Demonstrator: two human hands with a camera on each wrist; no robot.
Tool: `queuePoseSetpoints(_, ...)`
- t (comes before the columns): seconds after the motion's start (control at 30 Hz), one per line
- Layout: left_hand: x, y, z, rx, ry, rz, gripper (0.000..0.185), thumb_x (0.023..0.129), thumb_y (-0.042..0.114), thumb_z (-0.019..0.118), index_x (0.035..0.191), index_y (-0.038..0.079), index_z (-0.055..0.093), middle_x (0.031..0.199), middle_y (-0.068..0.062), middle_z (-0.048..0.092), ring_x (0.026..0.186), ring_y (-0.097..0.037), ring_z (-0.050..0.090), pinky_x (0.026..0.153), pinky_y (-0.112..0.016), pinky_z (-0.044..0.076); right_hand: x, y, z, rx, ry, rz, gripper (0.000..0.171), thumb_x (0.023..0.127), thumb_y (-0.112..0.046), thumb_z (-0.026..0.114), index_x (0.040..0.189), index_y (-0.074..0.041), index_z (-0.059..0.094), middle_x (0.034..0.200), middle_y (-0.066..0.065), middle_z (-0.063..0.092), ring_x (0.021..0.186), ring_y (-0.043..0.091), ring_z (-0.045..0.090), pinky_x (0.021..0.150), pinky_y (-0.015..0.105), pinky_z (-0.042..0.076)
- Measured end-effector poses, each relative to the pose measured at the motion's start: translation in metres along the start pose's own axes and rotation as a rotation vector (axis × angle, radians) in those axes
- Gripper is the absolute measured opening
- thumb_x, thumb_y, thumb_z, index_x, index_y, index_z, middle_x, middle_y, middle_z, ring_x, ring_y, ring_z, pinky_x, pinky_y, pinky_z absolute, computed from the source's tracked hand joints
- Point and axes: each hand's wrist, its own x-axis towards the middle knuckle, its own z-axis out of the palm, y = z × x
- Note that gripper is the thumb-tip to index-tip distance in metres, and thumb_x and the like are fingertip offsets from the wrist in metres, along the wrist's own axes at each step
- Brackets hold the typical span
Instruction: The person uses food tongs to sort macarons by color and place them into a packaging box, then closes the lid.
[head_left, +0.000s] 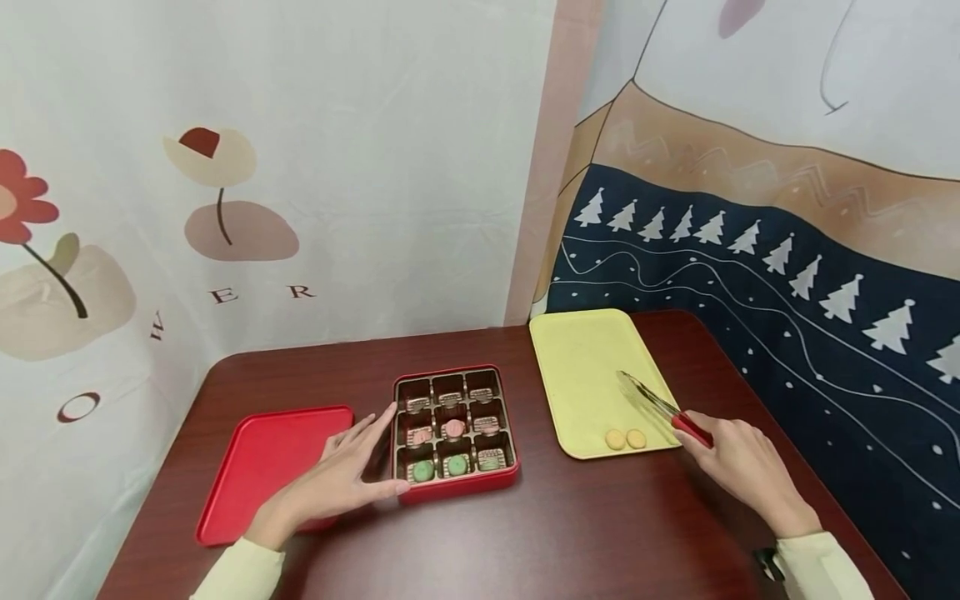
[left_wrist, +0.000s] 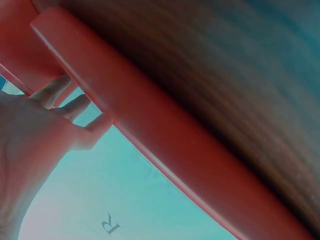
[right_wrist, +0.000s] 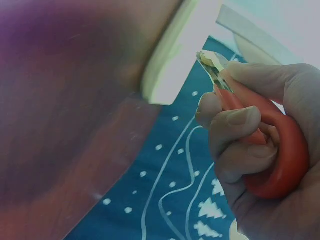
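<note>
A red box (head_left: 459, 492) with a divided gold-brown insert sits mid-table. Small round green sweets (head_left: 423, 472) lie in its front row and pink ones (head_left: 453, 428) in the middle row. My left hand (head_left: 330, 479) is spread at the box's left side, fingertips at its rim; the left wrist view has the fingers (left_wrist: 100, 127) against the red wall. With my right hand (head_left: 738, 458) I grip metal tongs with red handles (right_wrist: 295, 160). Their blurred tips hang over the yellow tray (head_left: 585, 375), behind two round yellow sweets (head_left: 636, 438) near its front edge.
To the left, partly behind my left hand, is a red tray (head_left: 277, 458). The dark brown wooden table (head_left: 585, 533) carries everything. Printed cloth (head_left: 405, 167) hangs along the back and a navy one with white trees (head_left: 750, 308) along the right side.
</note>
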Motion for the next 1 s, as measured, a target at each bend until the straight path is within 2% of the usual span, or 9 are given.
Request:
queuePoseSetpoints(0.13, -0.001, 0.0, 0.0, -0.002, -0.001, -0.01, 0.119, 0.089, 0.079, 0.073, 0.178, 0.03, 0.011, 0.179, -0.003, 0.025, 0.161, -0.043, 0.021, 0.119, -0.077, 0.013, 0.015, -0.017, 0.0, 0.029, 0.001, -0.032, 0.032, 0.098, -0.025, 0.084, 0.125, -0.007, 0.082, 0.06, -0.008, 0.045, 0.056, 0.015, 0.043, 0.052, 0.035, 0.035)
queuePoseSetpoints(0.3, 0.0, 0.0, 0.001, -0.004, -0.004, -0.014, 0.12, 0.089, 0.079, 0.074, 0.178, 0.029, 0.011, 0.179, -0.003, 0.026, 0.161, -0.042, 0.022, 0.119, -0.078, 0.014, 0.033, -0.038, 0.002, 0.056, -0.023, -0.073, 0.033, 0.098, -0.024, 0.085, 0.125, -0.006, 0.082, 0.064, -0.006, 0.052, 0.057, 0.015, 0.045, 0.053, 0.035, 0.038)
queuePoseSetpoints(0.5, 0.0, 0.001, 0.0, -0.004, -0.004, -0.018, 0.12, 0.089, 0.078, 0.074, 0.178, 0.03, 0.01, 0.179, -0.004, 0.026, 0.161, -0.043, 0.021, 0.119, -0.078, 0.013, 0.05, -0.059, 0.009, 0.079, -0.039, -0.13, 0.024, 0.098, -0.022, 0.084, 0.119, -0.011, 0.082, 0.068, -0.008, 0.056, 0.059, 0.013, 0.047, 0.054, 0.033, 0.041)
queuePoseSetpoints(0.73, 0.001, 0.001, -0.002, 0.013, 0.003, 0.018, 0.118, 0.09, 0.076, 0.075, 0.178, 0.026, 0.012, 0.178, -0.007, 0.027, 0.159, -0.046, 0.024, 0.118, -0.077, 0.015, 0.064, -0.082, 0.017, 0.122, -0.054, -0.171, 0.015, 0.097, -0.022, 0.086, 0.11, -0.016, 0.081, 0.067, -0.011, 0.053, 0.06, 0.011, 0.047, 0.053, 0.031, 0.04)
queuePoseSetpoints(1.0, 0.001, 0.001, 0.0, 0.013, 0.015, 0.027, 0.118, 0.091, 0.075, 0.075, 0.178, 0.024, 0.013, 0.178, -0.009, 0.028, 0.159, -0.047, 0.025, 0.118, -0.077, 0.017, 0.08, -0.111, 0.025, 0.111, -0.051, -0.237, 0.015, 0.096, -0.023, 0.086, 0.106, -0.014, 0.08, 0.063, -0.012, 0.05, 0.059, 0.012, 0.045, 0.053, 0.031, 0.038)
